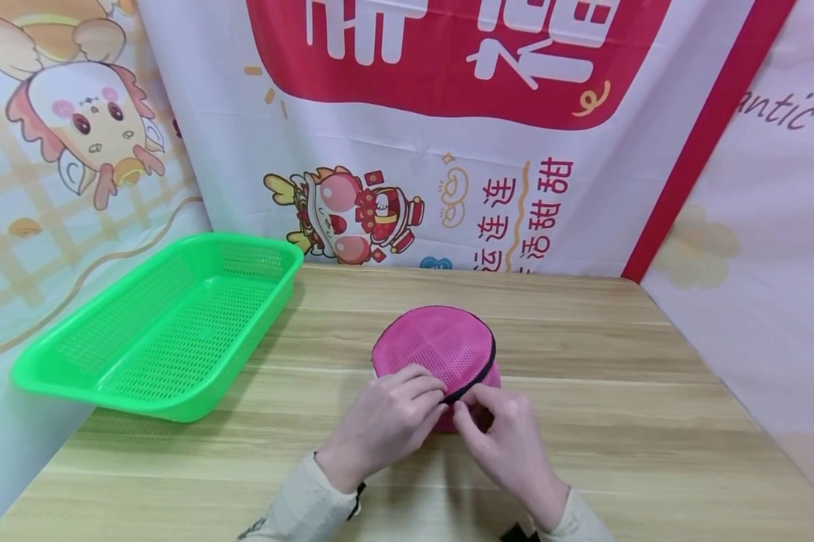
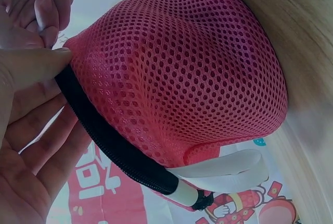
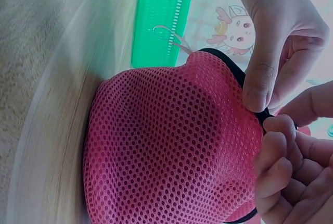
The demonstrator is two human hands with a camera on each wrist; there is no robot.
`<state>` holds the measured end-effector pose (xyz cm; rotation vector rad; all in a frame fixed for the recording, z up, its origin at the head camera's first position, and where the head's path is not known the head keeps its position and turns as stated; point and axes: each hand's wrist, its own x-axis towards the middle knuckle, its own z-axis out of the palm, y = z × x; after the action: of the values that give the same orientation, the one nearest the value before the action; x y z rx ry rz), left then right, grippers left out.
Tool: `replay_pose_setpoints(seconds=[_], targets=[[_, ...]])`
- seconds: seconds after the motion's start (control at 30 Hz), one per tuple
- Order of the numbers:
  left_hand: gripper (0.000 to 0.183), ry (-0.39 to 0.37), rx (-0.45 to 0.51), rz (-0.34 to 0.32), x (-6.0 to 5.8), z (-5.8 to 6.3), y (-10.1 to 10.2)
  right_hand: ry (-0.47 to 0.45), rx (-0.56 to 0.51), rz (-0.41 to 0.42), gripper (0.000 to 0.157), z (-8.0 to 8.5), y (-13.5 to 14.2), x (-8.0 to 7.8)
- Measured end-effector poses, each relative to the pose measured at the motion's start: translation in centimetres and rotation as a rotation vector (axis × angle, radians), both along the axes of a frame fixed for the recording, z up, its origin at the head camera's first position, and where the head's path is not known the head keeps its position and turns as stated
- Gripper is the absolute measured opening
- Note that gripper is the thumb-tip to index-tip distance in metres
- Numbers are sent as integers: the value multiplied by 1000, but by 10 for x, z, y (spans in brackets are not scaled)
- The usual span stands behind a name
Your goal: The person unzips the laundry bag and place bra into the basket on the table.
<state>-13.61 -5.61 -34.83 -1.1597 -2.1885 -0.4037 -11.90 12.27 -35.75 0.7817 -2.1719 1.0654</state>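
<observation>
A round pink mesh pouch (image 1: 434, 342) stands on the table, its lid edged by a black zipper (image 2: 112, 143). My left hand (image 1: 389, 421) pinches the zippered rim at the near side, thumb on the outside of the mesh. Right beside it, my right hand (image 1: 504, 440) has thumb and forefinger pinched together at the same zipper, other fingers curled in. Whatever lies between those right fingertips is hidden. At the pouch's far end of the zipper hangs a white strap loop (image 2: 229, 174). The mesh sides bulge, and the contents do not show.
A green plastic basket (image 1: 244, 354) with perforated walls stands at the left of the wooden table (image 1: 623, 421). Printed cloths (image 1: 393, 143) hang behind the table and along both sides.
</observation>
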Motion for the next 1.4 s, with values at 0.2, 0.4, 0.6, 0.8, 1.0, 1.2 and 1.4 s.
replay_pose_setpoints(seconds=[0.2,0.4,0.6,0.8,1.0,1.2,1.4], targets=[[14,8,9,-5,0,0,0,-10,76,-45,21,0,0,0],[12,17,4,-12,0,0,0,28,147,-99,24,-2,-1,0],[14,10,-12,-3,-1,0,-1,49,135,-84,24,-3,0,-2],[16,14,-24,-10,-2,0,-1,62,127,-95,24,-4,3,-2],[16,17,-36,-10,0,1,-1,72,121,-111,24,-3,4,0],[15,13,-32,-2,1,3,-1,88,97,-99,24,-2,3,-1],[13,36,-12,-10,1,3,-2,61,79,-89,25,-1,7,-3]])
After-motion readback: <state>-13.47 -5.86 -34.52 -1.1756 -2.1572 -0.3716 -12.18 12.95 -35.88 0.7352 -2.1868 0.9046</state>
